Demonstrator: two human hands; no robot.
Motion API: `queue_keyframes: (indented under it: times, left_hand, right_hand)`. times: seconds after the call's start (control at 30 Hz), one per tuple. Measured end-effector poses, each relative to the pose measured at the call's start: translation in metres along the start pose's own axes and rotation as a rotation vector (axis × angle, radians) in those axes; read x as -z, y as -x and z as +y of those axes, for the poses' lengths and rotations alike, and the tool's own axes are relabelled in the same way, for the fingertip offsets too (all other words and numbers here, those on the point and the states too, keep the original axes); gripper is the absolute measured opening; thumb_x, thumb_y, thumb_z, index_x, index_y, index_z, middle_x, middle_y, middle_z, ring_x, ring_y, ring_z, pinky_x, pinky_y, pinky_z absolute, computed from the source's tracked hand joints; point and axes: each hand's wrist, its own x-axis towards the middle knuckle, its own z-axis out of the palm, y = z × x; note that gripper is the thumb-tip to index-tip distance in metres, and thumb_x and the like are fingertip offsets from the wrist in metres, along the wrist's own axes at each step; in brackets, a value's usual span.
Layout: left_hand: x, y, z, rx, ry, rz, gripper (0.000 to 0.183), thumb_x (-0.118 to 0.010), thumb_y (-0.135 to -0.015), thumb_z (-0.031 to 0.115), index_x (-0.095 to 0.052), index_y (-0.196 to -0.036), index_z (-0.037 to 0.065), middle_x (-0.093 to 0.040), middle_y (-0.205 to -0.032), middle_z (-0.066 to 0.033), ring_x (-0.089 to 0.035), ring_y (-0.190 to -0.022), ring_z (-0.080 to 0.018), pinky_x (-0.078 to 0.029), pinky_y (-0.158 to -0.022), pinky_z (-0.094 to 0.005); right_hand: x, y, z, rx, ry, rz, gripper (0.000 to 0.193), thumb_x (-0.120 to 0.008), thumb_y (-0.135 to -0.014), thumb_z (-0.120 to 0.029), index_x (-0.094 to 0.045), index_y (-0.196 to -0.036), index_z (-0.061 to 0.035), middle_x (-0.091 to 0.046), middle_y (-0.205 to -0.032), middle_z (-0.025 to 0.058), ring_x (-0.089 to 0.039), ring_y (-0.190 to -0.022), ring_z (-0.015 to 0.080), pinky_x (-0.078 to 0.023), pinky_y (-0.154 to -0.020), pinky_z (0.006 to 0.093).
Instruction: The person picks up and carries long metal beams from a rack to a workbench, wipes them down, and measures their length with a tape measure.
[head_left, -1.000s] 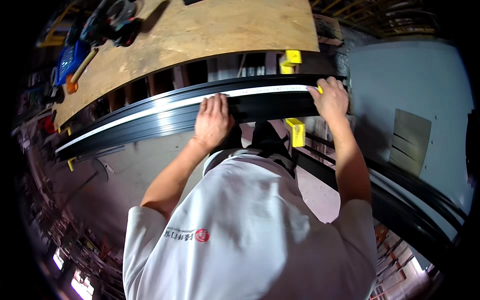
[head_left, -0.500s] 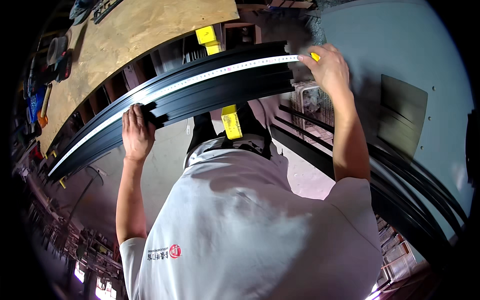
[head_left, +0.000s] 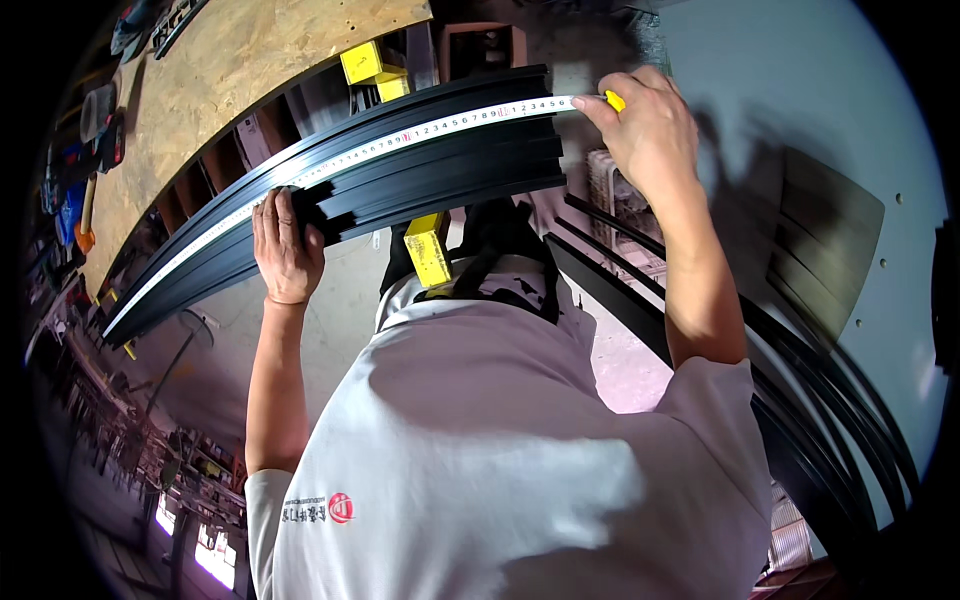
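A long black grooved profile [head_left: 460, 165] lies across in front of me on yellow supports [head_left: 428, 250]. The white blade of a tape measure [head_left: 440, 126] runs along its top from the far left end past the right end. My left hand [head_left: 286, 245] rests on the profile, fingers stretched out, with the fingertips at the blade's near edge. Just beyond the profile's right end, my right hand [head_left: 648, 125] is closed around the tape measure. A bit of yellow case [head_left: 615, 101] shows between its fingers; the rest is hidden by the hand.
A wooden board bench [head_left: 270, 60] stands beyond the profile, with tools at its left end. More black bars [head_left: 640, 285] extend along my right side, near a large grey panel [head_left: 800, 80]. Another yellow support [head_left: 362, 63] stands between the bench and the profile.
My left hand has slid rightward along the profile, nearer my right hand. The right hand still holds the tape measure past the profile's end. The whole view has shifted slightly.
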Motion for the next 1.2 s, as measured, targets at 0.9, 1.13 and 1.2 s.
queue_keyframes:
  times: [0.9,1.13,1.2]
  left_hand:
    - [-0.013,0.0,-0.002,-0.018,-0.03,0.133,0.055,-0.055,-0.093,0.022,-0.055,-0.14,-0.005,-0.06,-0.132,-0.0274,-0.058,-0.124,-0.0454,-0.041,-0.112,-0.0562]
    - [-0.012,-0.004,0.0,-0.017,-0.021,0.14,0.051,-0.054,-0.094,0.02,-0.056,-0.138,-0.005,-0.06,-0.131,-0.0282,-0.058,-0.121,-0.048,-0.044,-0.108,-0.0538]
    - [-0.012,-0.004,0.001,-0.022,-0.021,0.15,0.049,-0.052,-0.095,0.019,-0.057,-0.137,-0.005,-0.06,-0.13,-0.0282,-0.058,-0.12,-0.0484,-0.044,-0.108,-0.0529]
  right_hand:
    - [0.027,-0.028,-0.01,-0.04,0.087,-0.351,0.049,-0.069,-0.092,-0.052,-0.075,-0.082,-0.0047,-0.071,-0.085,0.0132,-0.07,-0.089,0.0355,-0.056,-0.073,0.0497]
    - [0.035,-0.035,-0.019,-0.051,0.09,-0.403,0.05,-0.068,-0.093,-0.055,-0.079,-0.095,-0.0065,-0.07,-0.077,0.0168,-0.069,-0.083,0.0374,-0.055,-0.077,0.0471]
    - [0.039,-0.036,-0.025,-0.081,0.084,-0.435,0.05,-0.068,-0.093,-0.055,-0.079,-0.096,-0.0066,-0.07,-0.077,0.0164,-0.069,-0.083,0.0369,-0.055,-0.078,0.0468]
